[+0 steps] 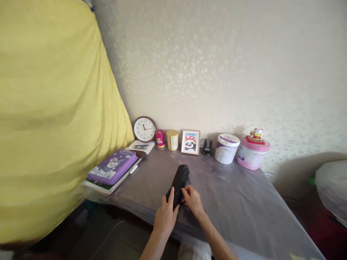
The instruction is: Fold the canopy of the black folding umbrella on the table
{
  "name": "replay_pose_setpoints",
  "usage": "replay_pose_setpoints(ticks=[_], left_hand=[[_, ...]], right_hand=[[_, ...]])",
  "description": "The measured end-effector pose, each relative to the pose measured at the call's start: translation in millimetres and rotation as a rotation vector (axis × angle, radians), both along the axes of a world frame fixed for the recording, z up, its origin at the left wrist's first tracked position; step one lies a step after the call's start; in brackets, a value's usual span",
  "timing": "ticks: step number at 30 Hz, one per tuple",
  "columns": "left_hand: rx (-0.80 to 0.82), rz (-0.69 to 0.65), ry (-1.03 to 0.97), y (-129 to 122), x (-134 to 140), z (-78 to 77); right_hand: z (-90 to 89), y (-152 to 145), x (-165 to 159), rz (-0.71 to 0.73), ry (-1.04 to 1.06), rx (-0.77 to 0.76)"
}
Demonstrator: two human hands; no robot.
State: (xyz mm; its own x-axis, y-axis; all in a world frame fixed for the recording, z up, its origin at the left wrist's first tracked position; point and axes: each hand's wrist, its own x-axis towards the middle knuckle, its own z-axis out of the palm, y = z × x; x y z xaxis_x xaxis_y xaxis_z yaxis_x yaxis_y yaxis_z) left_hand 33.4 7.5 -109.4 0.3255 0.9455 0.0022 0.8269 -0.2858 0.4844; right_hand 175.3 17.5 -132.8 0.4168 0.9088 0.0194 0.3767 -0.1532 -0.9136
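Observation:
A black folded umbrella (180,179) slants over the front part of the table, its rounded end pointing away from me. My left hand (166,213) grips its near end from the left, with the thumb and fingers around it. On the other side, my right hand (193,199) pinches the fabric edge of the umbrella with its fingertips. What exactly lies between those fingertips is too small to make out. The umbrella's near end is hidden behind my left hand.
Along the wall stand a clock (145,129), a pink can (160,139), a yellow container (172,140), a framed panda picture (190,142), a black device (207,147), a white tub (227,148) and a pink tub (251,155). A purple case (112,167) lies left on books.

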Motion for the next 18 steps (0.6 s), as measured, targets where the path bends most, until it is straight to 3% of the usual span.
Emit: replay_pose_setpoints(ticks=[5,10,14,16,18], left_hand=[[-0.145,-0.021,-0.273,5.7,-8.4,1.6],[-0.510,-0.003,-0.597,4.3,-11.5,13.9],[-0.739,0.008,-0.858,-2.1,-13.2,31.0],[-0.859,0.012,-0.946,-6.9,-13.2,37.7],[-0.988,0.007,-1.004,-13.1,-12.0,41.6]], right_hand=[[9.6,-5.7,1.1,0.021,0.063,0.031],[14.6,-24.0,19.5,0.011,0.301,0.020],[10.4,-39.2,49.9,-0.088,0.093,-0.038],[14.5,-45.5,60.4,-0.141,0.011,0.041],[25.1,-51.9,63.7,-0.116,0.087,0.128]])
